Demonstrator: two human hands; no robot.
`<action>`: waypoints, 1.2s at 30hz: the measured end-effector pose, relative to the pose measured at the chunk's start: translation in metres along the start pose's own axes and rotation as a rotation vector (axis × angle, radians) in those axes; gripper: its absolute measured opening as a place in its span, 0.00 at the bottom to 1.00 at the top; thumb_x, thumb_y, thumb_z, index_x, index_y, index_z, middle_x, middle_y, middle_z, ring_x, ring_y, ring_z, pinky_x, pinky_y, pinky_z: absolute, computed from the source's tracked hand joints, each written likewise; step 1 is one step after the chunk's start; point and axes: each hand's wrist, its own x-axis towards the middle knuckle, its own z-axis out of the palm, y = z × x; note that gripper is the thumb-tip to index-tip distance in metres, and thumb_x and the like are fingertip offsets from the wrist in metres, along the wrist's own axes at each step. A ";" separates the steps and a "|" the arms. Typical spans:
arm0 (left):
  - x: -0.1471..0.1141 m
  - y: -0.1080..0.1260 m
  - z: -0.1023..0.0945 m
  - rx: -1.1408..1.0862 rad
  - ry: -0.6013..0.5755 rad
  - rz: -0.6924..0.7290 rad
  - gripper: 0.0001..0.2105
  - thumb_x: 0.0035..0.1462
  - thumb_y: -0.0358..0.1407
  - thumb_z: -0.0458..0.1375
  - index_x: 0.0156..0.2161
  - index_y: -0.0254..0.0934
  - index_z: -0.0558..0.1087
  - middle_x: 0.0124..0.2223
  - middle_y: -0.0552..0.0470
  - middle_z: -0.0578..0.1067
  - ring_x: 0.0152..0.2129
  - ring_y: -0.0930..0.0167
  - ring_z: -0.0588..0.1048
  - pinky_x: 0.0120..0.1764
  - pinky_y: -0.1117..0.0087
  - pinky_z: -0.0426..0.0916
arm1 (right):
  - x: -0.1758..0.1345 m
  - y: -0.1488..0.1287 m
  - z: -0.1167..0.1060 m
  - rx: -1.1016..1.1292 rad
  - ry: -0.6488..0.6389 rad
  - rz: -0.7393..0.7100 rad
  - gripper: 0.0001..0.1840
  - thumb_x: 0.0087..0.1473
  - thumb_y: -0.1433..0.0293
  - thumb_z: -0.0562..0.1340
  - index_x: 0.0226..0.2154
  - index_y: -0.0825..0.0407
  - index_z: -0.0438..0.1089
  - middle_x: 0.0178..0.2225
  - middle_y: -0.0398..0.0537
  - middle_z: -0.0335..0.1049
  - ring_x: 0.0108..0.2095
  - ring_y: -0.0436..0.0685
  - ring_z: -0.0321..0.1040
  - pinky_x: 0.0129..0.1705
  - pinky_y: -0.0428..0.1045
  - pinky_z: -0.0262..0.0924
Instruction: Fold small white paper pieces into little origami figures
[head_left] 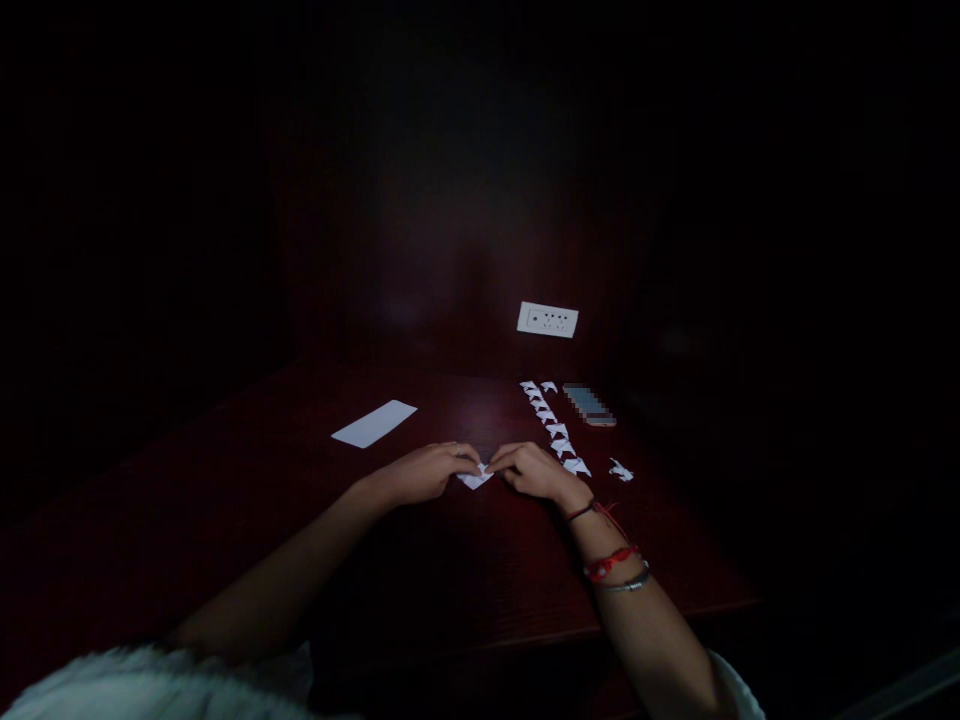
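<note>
A small folded white paper [474, 481] lies on the dark red table between my hands, its pointed end toward me. My left hand [429, 472], with a ring on one finger, has its fingertips closed on the paper's left side. From the right, my right hand [534, 470] pinches the paper's other edge, fingers bent together. Bracelets circle my right wrist. Just beyond that hand runs a row of several small folded paper pieces [559, 432].
A blank white paper sheet [375, 424] lies at the left. Toward the back right is a phone [589, 405], with a crumpled paper piece [621, 470] nearer me. A white power socket [547, 320] sits on the back panel. The table's front edge [555, 638] shows below.
</note>
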 end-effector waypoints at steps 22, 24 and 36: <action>-0.003 0.011 -0.007 0.045 -0.103 -0.072 0.23 0.45 0.20 0.44 0.44 0.45 0.63 0.45 0.56 0.66 0.41 0.73 0.63 0.43 0.72 0.53 | 0.000 -0.005 -0.004 -0.036 -0.025 0.077 0.19 0.41 0.80 0.51 0.34 0.50 0.68 0.36 0.42 0.66 0.38 0.48 0.61 0.40 0.42 0.53; -0.004 0.011 -0.008 0.020 -0.097 -0.062 0.22 0.45 0.21 0.44 0.44 0.45 0.63 0.45 0.57 0.65 0.42 0.73 0.62 0.43 0.73 0.53 | -0.001 -0.003 -0.003 -0.023 0.022 0.107 0.18 0.41 0.81 0.51 0.32 0.52 0.69 0.35 0.43 0.67 0.36 0.48 0.62 0.40 0.42 0.53; -0.003 0.004 -0.012 -0.001 -0.047 -0.095 0.10 0.49 0.35 0.49 0.39 0.39 0.65 0.35 0.53 0.68 0.33 0.72 0.66 0.35 0.74 0.57 | 0.003 -0.006 -0.002 0.055 0.009 0.011 0.13 0.47 0.71 0.54 0.38 0.51 0.66 0.35 0.47 0.65 0.36 0.49 0.60 0.39 0.43 0.52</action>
